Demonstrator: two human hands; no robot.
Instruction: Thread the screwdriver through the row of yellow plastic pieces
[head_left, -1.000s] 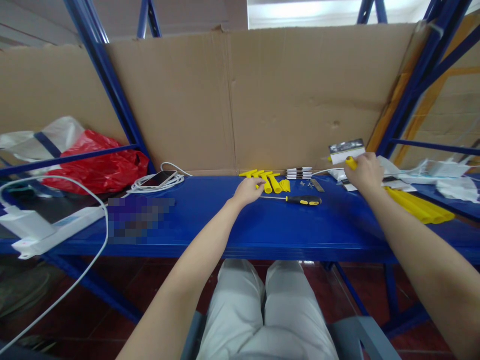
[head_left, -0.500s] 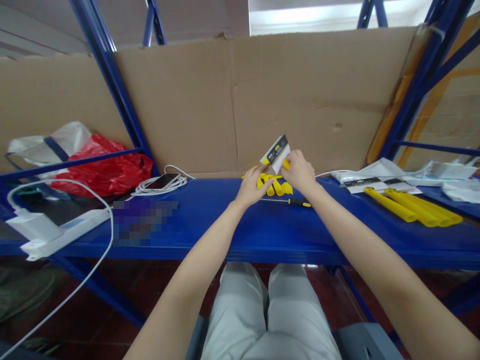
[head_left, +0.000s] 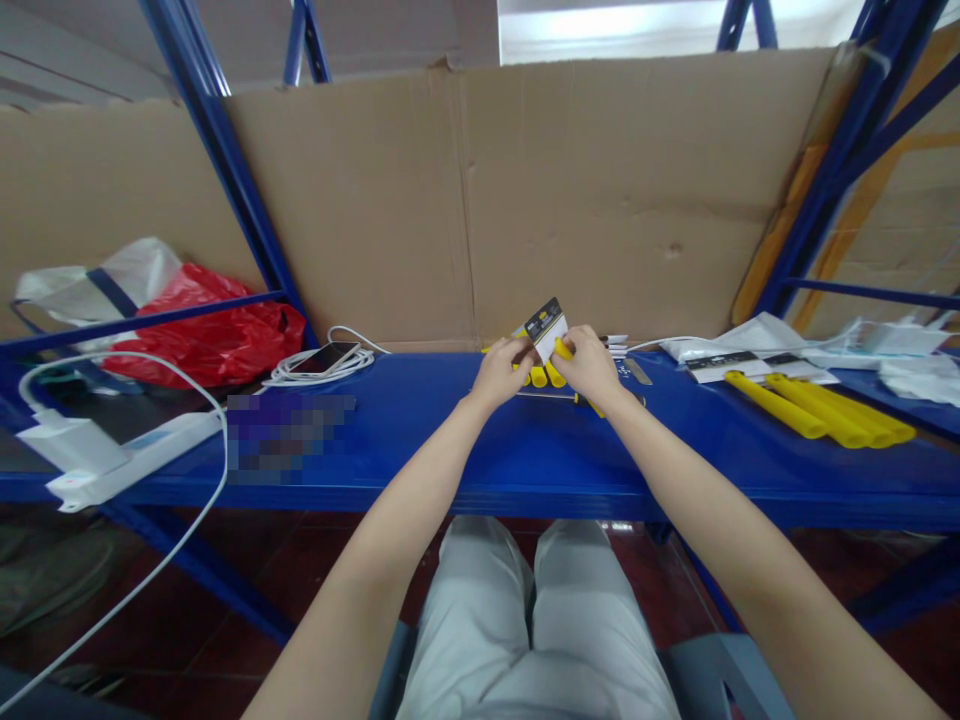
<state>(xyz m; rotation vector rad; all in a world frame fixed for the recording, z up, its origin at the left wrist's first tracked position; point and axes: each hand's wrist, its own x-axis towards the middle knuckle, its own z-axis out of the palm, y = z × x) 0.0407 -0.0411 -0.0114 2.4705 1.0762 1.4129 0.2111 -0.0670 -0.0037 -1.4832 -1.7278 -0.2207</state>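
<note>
My left hand (head_left: 501,372) has its fingers closed on the lower left edge of a black and white card (head_left: 547,330), tilted above the blue table. A yellow piece (head_left: 562,349) is pinched in my right hand (head_left: 589,366), against the card's right side. Several yellow pieces (head_left: 538,376) lie below and between my hands. Under my right wrist is a screwdriver (head_left: 581,400), mostly hidden. Right of that hand lies a small grey metal piece (head_left: 639,372).
Several yellow tubes with cards (head_left: 832,410) lie at the right of the blue table (head_left: 420,450). At left are a white power strip (head_left: 142,455), a coiled cable (head_left: 322,372) with a phone, and a red bag (head_left: 217,325). Cardboard (head_left: 360,210) stands behind.
The card has come down and turned its printed side more towards me. My right hand has moved slightly lower, and the metal piece beside it now shows.
</note>
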